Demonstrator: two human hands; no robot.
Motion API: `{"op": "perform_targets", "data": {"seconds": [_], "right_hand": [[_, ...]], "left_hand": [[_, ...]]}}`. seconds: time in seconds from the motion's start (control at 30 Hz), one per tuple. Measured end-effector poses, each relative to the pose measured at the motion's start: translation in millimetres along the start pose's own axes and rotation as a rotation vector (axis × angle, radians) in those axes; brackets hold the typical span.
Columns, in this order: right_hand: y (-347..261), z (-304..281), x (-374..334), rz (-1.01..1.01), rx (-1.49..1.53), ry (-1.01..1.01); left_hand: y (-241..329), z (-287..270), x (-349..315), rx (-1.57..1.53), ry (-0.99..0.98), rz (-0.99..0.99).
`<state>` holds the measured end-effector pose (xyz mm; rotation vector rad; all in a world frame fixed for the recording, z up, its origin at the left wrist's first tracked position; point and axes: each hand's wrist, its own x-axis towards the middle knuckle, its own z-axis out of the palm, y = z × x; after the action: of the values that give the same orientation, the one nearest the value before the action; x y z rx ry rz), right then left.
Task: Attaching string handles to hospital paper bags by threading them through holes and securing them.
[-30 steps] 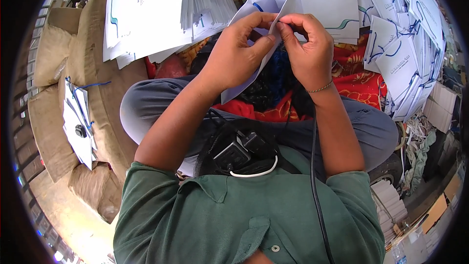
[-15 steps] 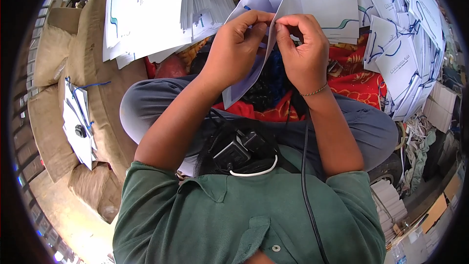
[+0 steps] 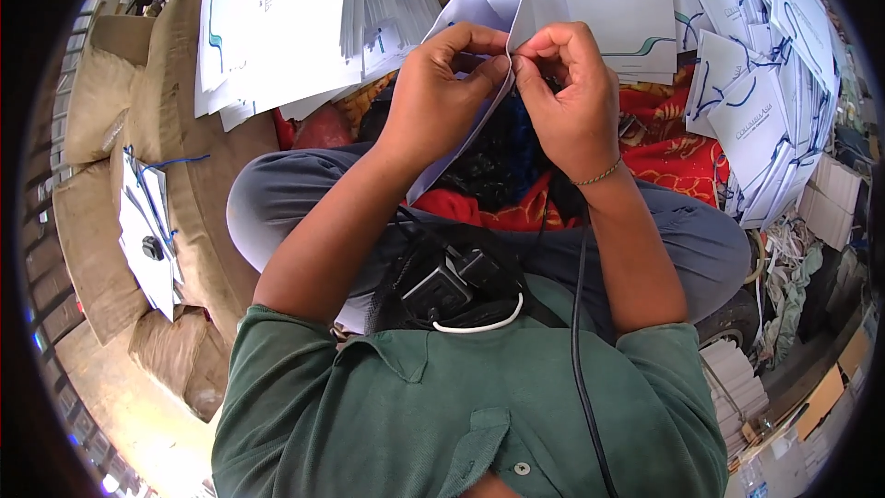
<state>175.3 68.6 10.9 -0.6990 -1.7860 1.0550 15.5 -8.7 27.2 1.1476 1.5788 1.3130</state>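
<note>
Head view, both hands raised in front of the chest over the crossed legs. Left hand (image 3: 441,92) and right hand (image 3: 570,97) meet at the fingertips, each pinched shut on the top edge of one folded white paper bag (image 3: 479,9), which is held upright between them; thumb and forefinger of both hands press the paper from either side. A bundle of dark blue cord (image 3: 516,143) sits just below and behind the hands, its count of strands too tangled to tell. One thin gold-coloured bracelet (image 3: 597,173) circles the right wrist. Beneath the hands lies a red patterned cloth (image 3: 668,152) across the lap. Farther out, one stack of flat white printed paper sheets (image 3: 277,28) rests at upper left on tan burlap sacks (image 3: 175,120), and a heap of finished white paper bags with blue cord handles (image 3: 756,101), too many to count, fills the upper right.
</note>
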Motion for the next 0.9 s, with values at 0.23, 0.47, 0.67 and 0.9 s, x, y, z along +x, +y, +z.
{"op": "perform_targets", "data": {"seconds": [0.23,0.47,0.67,0.9], "right_hand": [[-13,-8,3,0.190,0.079,-0.076],[-3,-5,0,0.235,0.171,0.004],[1,-5,0,0.225,0.130,0.018],[0,-2,-1,0.222,0.118,-0.031]], "left_hand": [[0,-1,-1,0.208,0.019,0.111],[-3,-3,8,0.326,-0.021,0.216],[2,-7,7,0.554,-0.095,0.275],[4,-8,9,0.635,-0.092,0.291]]}}
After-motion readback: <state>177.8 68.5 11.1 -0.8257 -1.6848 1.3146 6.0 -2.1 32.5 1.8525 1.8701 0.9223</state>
